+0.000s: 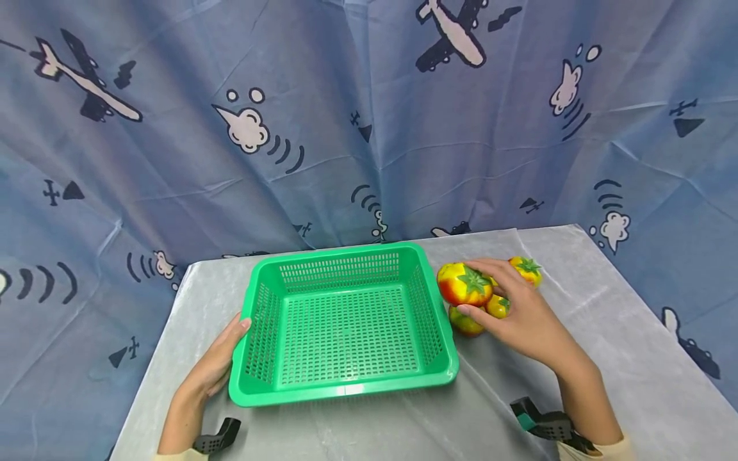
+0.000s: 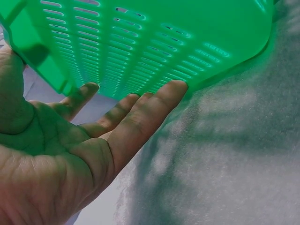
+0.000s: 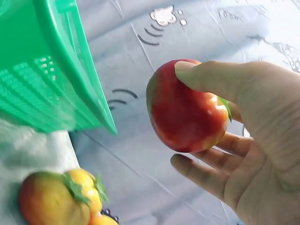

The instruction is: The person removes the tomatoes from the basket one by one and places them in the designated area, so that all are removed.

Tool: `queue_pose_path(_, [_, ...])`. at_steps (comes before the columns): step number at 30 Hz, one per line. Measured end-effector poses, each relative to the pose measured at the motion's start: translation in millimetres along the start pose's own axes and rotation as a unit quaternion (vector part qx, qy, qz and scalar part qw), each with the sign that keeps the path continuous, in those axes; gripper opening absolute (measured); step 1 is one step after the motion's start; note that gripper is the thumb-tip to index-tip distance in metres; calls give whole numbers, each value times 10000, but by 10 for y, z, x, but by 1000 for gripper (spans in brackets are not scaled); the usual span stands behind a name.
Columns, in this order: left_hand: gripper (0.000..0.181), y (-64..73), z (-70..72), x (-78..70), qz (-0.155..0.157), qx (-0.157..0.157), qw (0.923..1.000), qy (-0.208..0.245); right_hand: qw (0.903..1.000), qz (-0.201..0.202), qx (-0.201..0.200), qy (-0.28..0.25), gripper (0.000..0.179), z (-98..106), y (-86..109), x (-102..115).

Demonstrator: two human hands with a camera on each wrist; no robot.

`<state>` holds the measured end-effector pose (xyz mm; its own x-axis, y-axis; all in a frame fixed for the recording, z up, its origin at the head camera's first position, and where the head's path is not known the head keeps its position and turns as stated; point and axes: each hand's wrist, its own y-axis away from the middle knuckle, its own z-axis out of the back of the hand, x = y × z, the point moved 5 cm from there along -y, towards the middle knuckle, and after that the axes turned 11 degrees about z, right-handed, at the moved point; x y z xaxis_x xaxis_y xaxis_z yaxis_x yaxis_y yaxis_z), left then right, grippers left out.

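A green plastic basket (image 1: 346, 333) with slotted walls and floor stands in the middle of the table, nothing inside it. My left hand (image 1: 216, 358) holds its left side, thumb over the rim; in the left wrist view the other fingers (image 2: 140, 124) reach along the outer wall. Just beyond the basket's right rim, my right hand (image 1: 521, 314) grips a red-and-yellow tomato-like fruit (image 3: 187, 108) with a green leafy top, off the table. Below it lie similar fruits: a greenish-yellow one (image 1: 466, 322), a small yellow one (image 1: 497, 306) and another (image 1: 526, 271) behind the hand.
A pale grey sheet covers the table (image 1: 582, 333). Behind it hangs a blue curtain (image 1: 323, 128) printed with planes and clouds. Dark bands (image 1: 550, 426) are worn on both wrists.
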<state>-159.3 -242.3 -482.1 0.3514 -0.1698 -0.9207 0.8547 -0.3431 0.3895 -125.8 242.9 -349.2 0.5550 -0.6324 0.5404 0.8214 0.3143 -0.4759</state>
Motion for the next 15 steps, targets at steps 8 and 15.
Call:
queue_pose_path(8, [73,-1,7,17,77,-38,10000,-31,9996,-86,-181,181,67,198,94,-257])
queue_pose_path(15, [73,-10,11,25,61,-48,10000,-7,9985,-465,-138,266,69,291,162,-481])
